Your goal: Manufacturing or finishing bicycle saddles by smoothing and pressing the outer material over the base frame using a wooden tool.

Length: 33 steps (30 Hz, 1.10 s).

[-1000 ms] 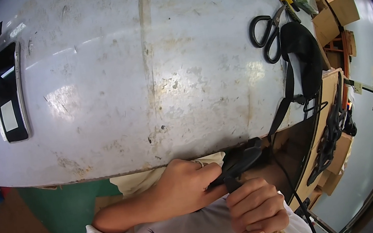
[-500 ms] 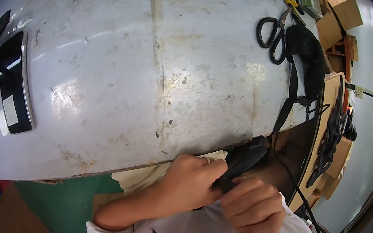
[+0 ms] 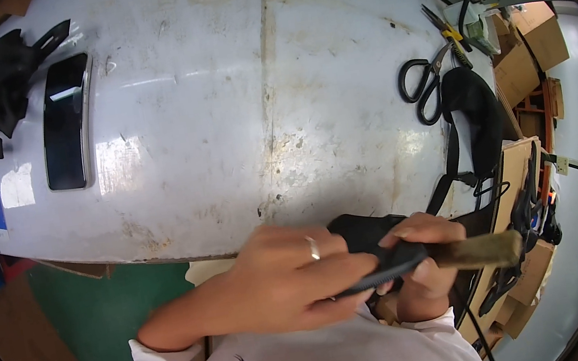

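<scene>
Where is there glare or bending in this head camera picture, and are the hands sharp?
Head view: soft glare patches on the white table and the dark phone; the table's edges bow toward the dark rim from the fisheye; the left hand and right hand look fairly sharp, with slight blur at the black strap.

I count one phone (image 3: 68, 123) on my table (image 3: 231, 99), one pair of scissors (image 3: 422, 87) and one pair of pliers (image 3: 449, 34). Two cardboard boxes (image 3: 537, 50) sit past the corner. My two hands share one tool (image 3: 422, 257).
</scene>
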{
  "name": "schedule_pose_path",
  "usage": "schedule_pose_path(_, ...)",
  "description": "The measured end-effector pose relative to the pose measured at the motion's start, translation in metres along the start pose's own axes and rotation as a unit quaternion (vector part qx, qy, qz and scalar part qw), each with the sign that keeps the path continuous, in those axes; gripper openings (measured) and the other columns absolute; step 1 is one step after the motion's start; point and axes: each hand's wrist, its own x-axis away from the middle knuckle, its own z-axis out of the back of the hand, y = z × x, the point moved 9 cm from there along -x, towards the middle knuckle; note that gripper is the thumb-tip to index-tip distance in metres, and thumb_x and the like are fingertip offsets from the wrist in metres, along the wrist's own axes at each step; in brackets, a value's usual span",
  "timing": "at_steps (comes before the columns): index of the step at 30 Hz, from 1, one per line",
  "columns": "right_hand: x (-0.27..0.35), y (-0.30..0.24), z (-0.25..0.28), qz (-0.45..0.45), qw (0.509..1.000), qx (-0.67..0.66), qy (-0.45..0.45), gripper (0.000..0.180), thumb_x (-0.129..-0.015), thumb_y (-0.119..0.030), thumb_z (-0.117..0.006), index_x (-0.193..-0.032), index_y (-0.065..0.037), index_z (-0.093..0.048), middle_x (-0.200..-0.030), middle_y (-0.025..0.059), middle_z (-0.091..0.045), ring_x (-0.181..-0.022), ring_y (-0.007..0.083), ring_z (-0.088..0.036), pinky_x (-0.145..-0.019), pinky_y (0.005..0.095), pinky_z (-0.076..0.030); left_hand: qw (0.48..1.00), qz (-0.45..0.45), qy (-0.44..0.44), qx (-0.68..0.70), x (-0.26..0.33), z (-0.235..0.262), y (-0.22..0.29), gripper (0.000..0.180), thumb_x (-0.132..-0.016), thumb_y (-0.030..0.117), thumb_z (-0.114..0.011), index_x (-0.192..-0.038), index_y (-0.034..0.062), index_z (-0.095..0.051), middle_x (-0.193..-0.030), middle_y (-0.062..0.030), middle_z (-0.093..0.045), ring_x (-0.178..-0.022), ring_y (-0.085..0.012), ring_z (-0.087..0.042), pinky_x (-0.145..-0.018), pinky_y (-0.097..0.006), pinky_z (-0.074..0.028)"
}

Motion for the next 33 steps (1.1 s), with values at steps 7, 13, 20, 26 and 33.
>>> schedule_pose_path(7,0.022,0.029,0.010,-0.103,0.965,-0.207,0.121,0.042,-0.080,-0.010,-0.094,-0.114,0.003,-0.073,-0.099,0.0290,-0.075,-0.076,0.0296,-0.077,-0.068,0.0355,-0.063,0.983,0.164,-0.069,-0.039,0.042,-0.032,-0.014,0.062,-0.089,0.024,-0.084,-0.135,-0.0053,-0.056,-0.085,-0.0121,-0.072,-0.050,-0.0267,-0.064,-0.048,-0.037,-0.051)
schedule_pose_path(13,0.021,0.001,0.014,-0.074,0.983,0.134,0.104,0.069,-0.058,-0.029,-0.108,-0.106,-0.004,-0.064,-0.093,0.0136,-0.071,-0.077,0.0187,-0.067,-0.066,0.0297,-0.052,0.970,0.104,-0.094,-0.198,0.028,-0.051,0.010,0.070,-0.090,0.029,-0.080,-0.135,-0.0169,-0.053,-0.069,-0.0084,-0.065,-0.047,-0.0175,-0.061,-0.040,-0.033,-0.045)
schedule_pose_path(20,0.012,-0.029,0.005,0.007,0.939,0.339,0.052,0.055,-0.061,-0.033,-0.104,-0.098,-0.003,-0.076,-0.104,0.0147,-0.072,-0.090,0.0289,-0.073,-0.076,0.0362,-0.059,0.939,0.081,-0.277,-0.188,-0.003,-0.070,0.011,0.062,-0.092,0.020,-0.070,-0.133,-0.0219,-0.052,-0.064,-0.0110,-0.064,-0.043,-0.0182,-0.060,-0.039,-0.033,-0.046)
schedule_pose_path(26,0.043,-0.008,0.023,-0.044,0.955,0.281,0.085,0.058,-0.055,-0.040,-0.105,-0.093,-0.006,-0.077,-0.103,0.0107,-0.073,-0.088,0.0212,-0.074,-0.077,0.0323,-0.059,0.948,0.062,-0.279,-0.137,-0.008,-0.089,0.019,0.054,-0.089,0.013,-0.066,-0.130,-0.0208,-0.055,-0.061,-0.0098,-0.063,-0.041,-0.0183,-0.059,-0.037,-0.032,-0.047)
schedule_pose_path(33,0.034,-0.014,0.023,-0.002,0.959,0.267,0.093,0.057,-0.059,-0.038,-0.104,-0.094,-0.002,-0.076,-0.098,0.0120,-0.072,-0.086,0.0228,-0.072,-0.076,0.0315,-0.056,0.940,0.102,-0.151,-0.288,0.000,-0.086,0.017,0.047,-0.098,0.022,-0.065,-0.132,-0.0097,-0.062,-0.057,-0.0056,-0.060,-0.041,-0.0145,-0.056,-0.034,-0.033,-0.043)
